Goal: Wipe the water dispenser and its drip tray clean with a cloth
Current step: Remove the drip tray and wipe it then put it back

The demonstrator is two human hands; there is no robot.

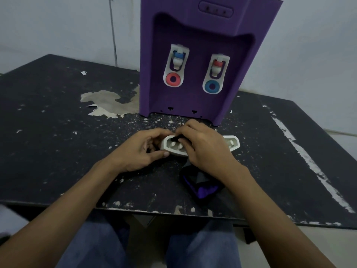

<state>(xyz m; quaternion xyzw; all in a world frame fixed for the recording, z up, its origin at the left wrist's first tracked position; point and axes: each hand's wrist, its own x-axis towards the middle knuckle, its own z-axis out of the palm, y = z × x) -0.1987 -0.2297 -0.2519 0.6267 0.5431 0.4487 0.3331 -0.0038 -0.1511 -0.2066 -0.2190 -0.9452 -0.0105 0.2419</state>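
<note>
A purple water dispenser stands at the back of the table, with two white taps on its front. Its white drip tray is off the dispenser and lies on the table just in front of it. My left hand grips the tray's left end, thumb under its front edge. My right hand covers the tray's middle and pinches a dark cloth into the tray's hollow. The rest of the cloth, black and purple, trails down onto the table below my right wrist.
The black table is worn, with a large peeled patch left of the dispenser and white scuffs along the right side. Its front edge lies just above my knees. A white wall stands close behind.
</note>
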